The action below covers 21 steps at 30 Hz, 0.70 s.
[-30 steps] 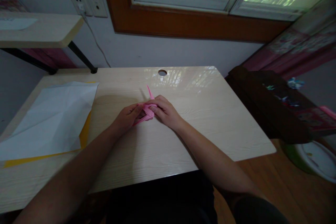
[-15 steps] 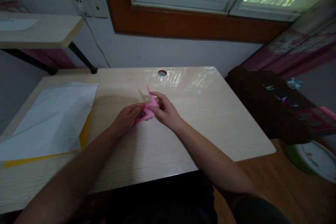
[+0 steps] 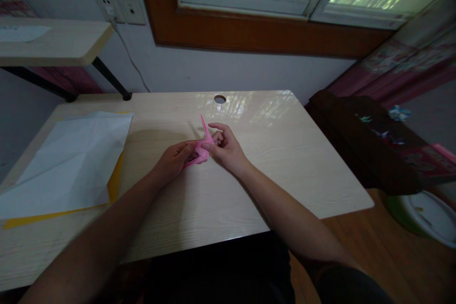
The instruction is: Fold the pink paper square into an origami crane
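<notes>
A piece of folded pink paper (image 3: 203, 153) is between my two hands, just over the pale wooden desk (image 3: 228, 204). One narrow pointed flap of it stands up towards the window, and another point slants down to the lower left. My left hand (image 3: 177, 157) grips its left side, thumb on top. On the right side my right hand (image 3: 227, 148) pinches the paper with the thumb; its index finger is stretched out, apart from the upright flap. The fingers beneath the paper are partly hidden.
White paper sheets (image 3: 71, 161) lie over a yellow sheet (image 3: 114, 178) on the desk's left. A raised shelf (image 3: 57, 52) stands behind them. Near the back edge is a round cable hole (image 3: 220, 99). A dark cabinet (image 3: 356, 137) and a green-and-white bin (image 3: 427, 213) stand to the right.
My right index finger has lifted away from the pink upright flap, which now stands straighter and shows narrower. My left hand has stayed nearly still.
</notes>
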Each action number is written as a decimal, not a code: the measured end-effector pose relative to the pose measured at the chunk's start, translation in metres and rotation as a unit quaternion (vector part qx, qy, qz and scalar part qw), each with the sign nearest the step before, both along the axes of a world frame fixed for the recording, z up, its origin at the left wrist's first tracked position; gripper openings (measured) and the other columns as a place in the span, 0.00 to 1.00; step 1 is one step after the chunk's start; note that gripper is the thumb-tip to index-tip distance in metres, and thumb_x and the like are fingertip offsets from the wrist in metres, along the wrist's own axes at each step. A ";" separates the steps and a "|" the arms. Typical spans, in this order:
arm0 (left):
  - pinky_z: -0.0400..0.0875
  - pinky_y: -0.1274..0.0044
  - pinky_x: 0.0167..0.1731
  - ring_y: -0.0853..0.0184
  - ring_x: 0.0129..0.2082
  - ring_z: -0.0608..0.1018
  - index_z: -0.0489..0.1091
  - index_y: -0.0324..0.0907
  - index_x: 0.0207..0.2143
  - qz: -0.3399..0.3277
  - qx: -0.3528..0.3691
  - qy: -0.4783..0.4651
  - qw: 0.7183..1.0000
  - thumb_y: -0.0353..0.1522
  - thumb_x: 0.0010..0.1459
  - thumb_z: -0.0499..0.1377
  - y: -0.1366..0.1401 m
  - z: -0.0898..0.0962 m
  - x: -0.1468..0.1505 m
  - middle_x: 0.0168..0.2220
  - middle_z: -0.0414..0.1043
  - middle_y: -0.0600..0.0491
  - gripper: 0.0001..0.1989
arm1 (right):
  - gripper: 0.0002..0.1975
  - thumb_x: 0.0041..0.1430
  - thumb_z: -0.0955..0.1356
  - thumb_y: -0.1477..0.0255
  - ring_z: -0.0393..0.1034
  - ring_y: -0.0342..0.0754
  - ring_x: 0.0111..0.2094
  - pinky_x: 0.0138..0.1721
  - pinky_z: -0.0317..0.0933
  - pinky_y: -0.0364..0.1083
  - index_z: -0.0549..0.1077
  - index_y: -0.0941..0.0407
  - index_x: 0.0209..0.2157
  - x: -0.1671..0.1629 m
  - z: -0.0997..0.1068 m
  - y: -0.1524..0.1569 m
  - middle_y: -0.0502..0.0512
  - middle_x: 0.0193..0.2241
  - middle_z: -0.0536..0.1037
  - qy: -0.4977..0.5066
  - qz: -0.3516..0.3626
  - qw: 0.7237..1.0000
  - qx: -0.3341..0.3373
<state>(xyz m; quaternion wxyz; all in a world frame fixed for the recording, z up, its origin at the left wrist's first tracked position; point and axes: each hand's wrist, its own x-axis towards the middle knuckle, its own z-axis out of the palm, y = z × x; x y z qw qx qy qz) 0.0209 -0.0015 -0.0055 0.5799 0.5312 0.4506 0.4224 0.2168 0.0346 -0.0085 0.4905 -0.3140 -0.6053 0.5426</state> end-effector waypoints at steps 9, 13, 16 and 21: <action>0.79 0.71 0.39 0.63 0.36 0.82 0.76 0.39 0.44 0.009 0.004 0.004 1.000 0.47 0.54 0.68 0.000 0.011 0.007 0.39 0.81 0.49 0.24 | 0.27 0.56 0.76 0.63 0.59 0.40 0.25 0.25 0.54 0.40 0.67 0.49 0.54 -0.001 -0.004 0.003 0.41 0.25 0.65 -0.002 -0.041 0.999 0.028; 0.79 0.71 0.39 0.63 0.34 0.82 0.78 0.39 0.41 -0.008 -0.006 0.035 0.999 0.44 0.52 0.70 0.000 0.010 0.010 0.35 0.81 0.49 0.20 | 0.27 0.56 0.76 0.63 0.60 0.40 0.24 0.25 0.55 0.41 0.67 0.49 0.54 -0.003 -0.003 0.000 0.41 0.25 0.66 -0.008 -0.053 0.998 0.032; 0.79 0.72 0.38 0.64 0.32 0.82 0.79 0.39 0.38 -0.015 -0.014 0.064 0.998 0.44 0.54 0.69 0.000 0.009 0.010 0.32 0.82 0.49 0.18 | 0.28 0.55 0.76 0.62 0.60 0.39 0.24 0.25 0.55 0.40 0.67 0.49 0.55 -0.004 -0.003 -0.001 0.41 0.25 0.66 -0.006 -0.050 0.998 0.028; 0.79 0.73 0.36 0.64 0.31 0.83 0.80 0.39 0.38 -0.016 -0.033 0.056 0.998 0.42 0.54 0.69 0.000 0.011 0.011 0.32 0.82 0.49 0.16 | 0.28 0.56 0.76 0.63 0.60 0.40 0.25 0.25 0.55 0.41 0.67 0.48 0.55 -0.003 -0.003 -0.001 0.41 0.26 0.67 -0.007 -0.037 0.999 0.021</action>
